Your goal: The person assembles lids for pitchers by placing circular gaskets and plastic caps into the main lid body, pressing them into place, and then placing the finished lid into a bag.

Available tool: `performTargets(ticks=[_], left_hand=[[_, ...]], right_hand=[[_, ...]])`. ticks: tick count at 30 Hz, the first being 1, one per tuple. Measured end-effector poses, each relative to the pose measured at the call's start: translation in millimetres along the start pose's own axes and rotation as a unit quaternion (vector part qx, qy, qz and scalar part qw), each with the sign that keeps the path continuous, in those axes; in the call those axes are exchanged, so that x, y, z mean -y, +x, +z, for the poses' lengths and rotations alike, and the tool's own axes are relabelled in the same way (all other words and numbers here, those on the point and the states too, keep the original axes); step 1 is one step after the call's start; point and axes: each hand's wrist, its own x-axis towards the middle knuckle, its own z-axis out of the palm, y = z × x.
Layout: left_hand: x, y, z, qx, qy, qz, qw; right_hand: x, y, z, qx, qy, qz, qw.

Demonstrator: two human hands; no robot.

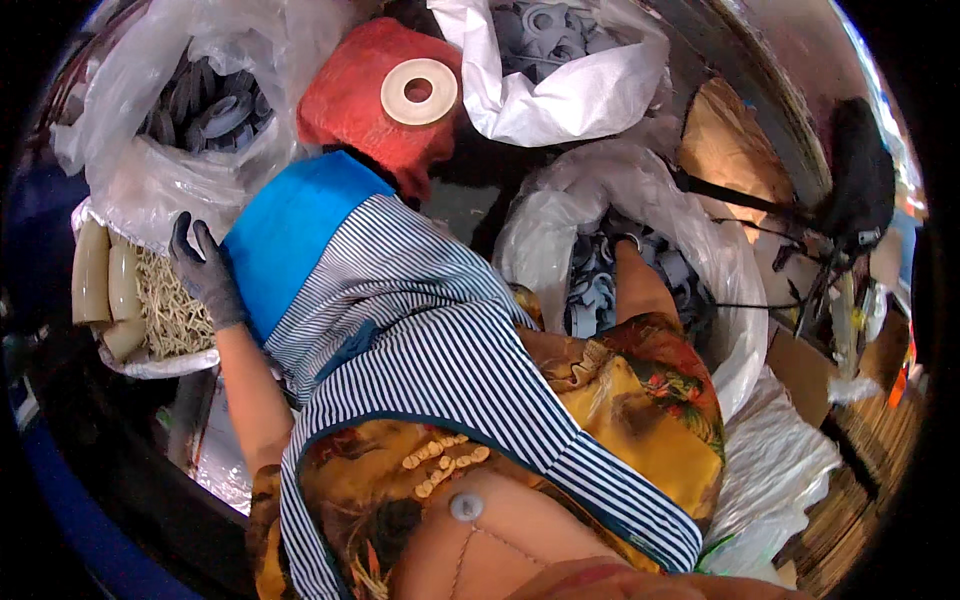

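Observation:
My left hand [207, 275], in a dark grey glove, rests beside the blue panel of my apron [290, 240] with its fingers apart and nothing in them. Close by it is a white-lined container [185, 365] with thin cream sticks [175, 305] and thick beige tubes [92, 270]. My right arm reaches down into a clear plastic bag [735, 290] of grey plastic parts [592, 290]. Only the back part of my right hand [628, 255] shows there; its fingers are hidden among the parts.
A beige ring [420, 92] lies on a red cloth [350, 85] ahead. Grey ring-shaped parts fill a clear bag [110, 130] at far left and a white sack [600, 110] at the far side. Black straps [740, 195], brown paper [735, 150] and cardboard [800, 375] are at right.

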Motion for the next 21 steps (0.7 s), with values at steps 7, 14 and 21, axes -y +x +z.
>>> performTargets(ticks=[7,14,21], left_hand=[[13.7,21.7,18.2,0.029,-0.012,0.030,0.999],[4.9,13.1,8.0,-0.014,0.047,0.111,0.993],[-105.8,-7.3,-8.4,0.205,-0.196,0.261,0.923]], right_hand=[[-45.7,1.6,51.9,-0.016,0.128,-0.021,0.991],[-89.1,-116.3,-18.6,0.048,0.675,-0.226,0.701],[62.7,-200.1,-156.9,0.113,0.466,-0.322,0.817]])
